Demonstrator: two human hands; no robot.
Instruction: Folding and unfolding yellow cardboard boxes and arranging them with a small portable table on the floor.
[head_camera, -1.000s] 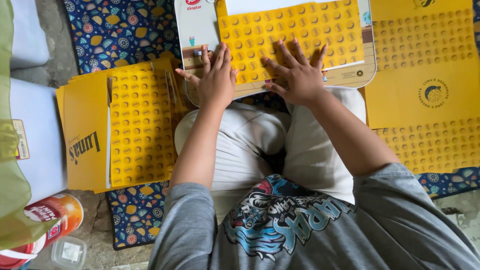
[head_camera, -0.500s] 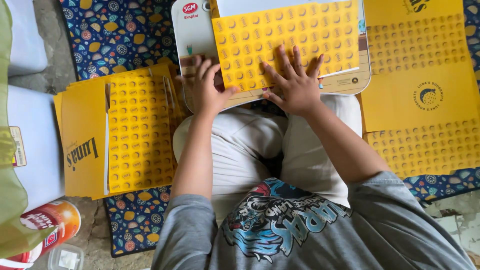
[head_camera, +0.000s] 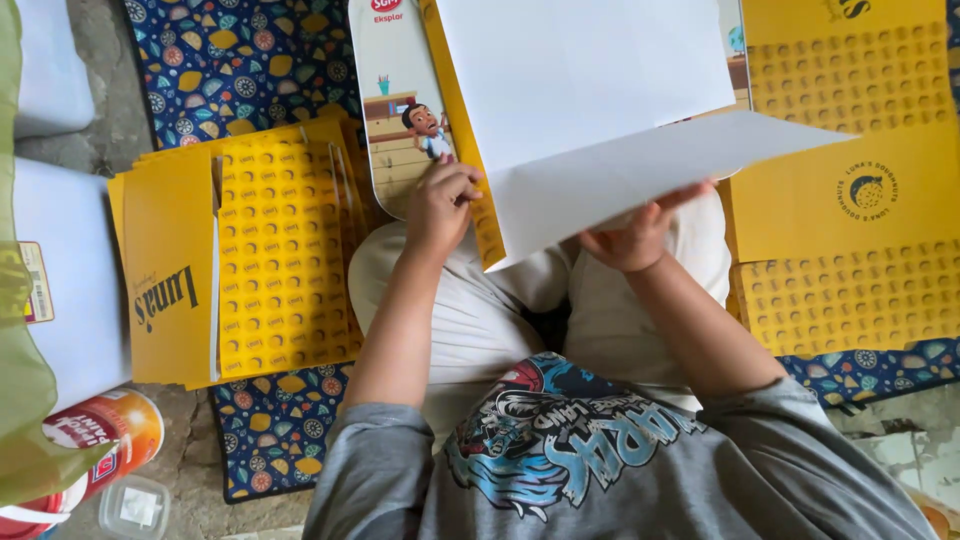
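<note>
1. Head view: a flat yellow box blank (head_camera: 600, 110), white underside up, lies over the person's lap on a rounded illustrated board (head_camera: 395, 110).
2. Left hand (head_camera: 440, 205): fingers curled together, pinching the blank's yellow left edge.
3. Right hand (head_camera: 635, 235): under a raised white flap, fingers closed on its edge; the thumb is hidden.
4. Handling judgement: thin card, light, stiff along panels, bending readily at creases; easily dented. Best held at edges near a fold.
5. More yellow blanks (head_camera: 250, 265) are stacked on the patterned mat (head_camera: 240, 60) to the left; others (head_camera: 850, 180) lie to the right.
</note>
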